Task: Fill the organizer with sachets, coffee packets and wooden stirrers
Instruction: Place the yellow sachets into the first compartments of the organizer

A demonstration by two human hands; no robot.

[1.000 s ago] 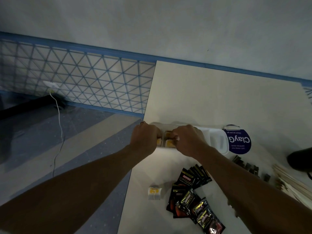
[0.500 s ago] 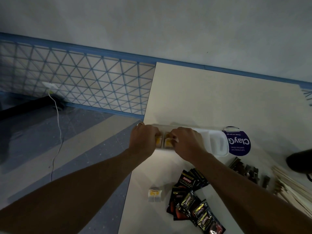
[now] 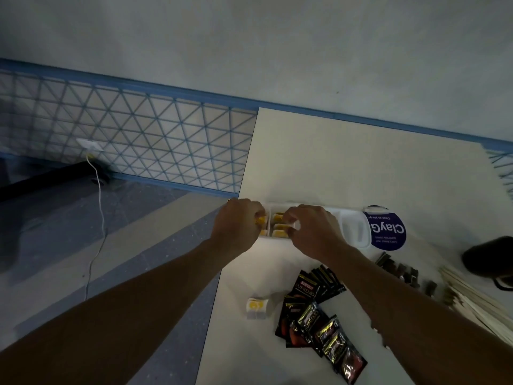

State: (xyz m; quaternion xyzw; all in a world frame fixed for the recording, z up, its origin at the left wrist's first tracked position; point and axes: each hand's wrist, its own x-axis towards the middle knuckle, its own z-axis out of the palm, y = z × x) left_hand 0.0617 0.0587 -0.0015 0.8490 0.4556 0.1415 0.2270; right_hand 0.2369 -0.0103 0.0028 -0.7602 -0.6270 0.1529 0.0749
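the organizer (image 3: 355, 230), a long white tray with compartments, lies across the near-left part of the bench (image 3: 361, 162), and both hands are at its left end. the left hand (image 3: 238, 227) sits over the organizer's leftmost compartment, fingers curled, pinching a yellow sachet (image 3: 260, 220) at the fingertips just above that compartment. the right hand (image 3: 313, 233) hangs over the next compartment to the right, fingers bent down onto the sachets (image 3: 278, 226) inside it; whether it grips one or only touches them cannot be told. the organizer's right-end compartments show as plain white. just beside the organizer's right end lies a round purple label (image 3: 387, 232) with white lettering. nearer the person than the organizer, a loose sachet (image 3: 257, 308) lies below its left end. just right of that, a heap of black coffee packets (image 3: 313, 309) spreads beside the right forearm. off the organizer's near right corner sit small dark packets (image 3: 402, 270), then a bundle of wooden stirrers (image 3: 472, 298). left of the organizer the bench ends and the floor (image 3: 111, 259) shows, with a white cable (image 3: 101, 212) trailing over it.
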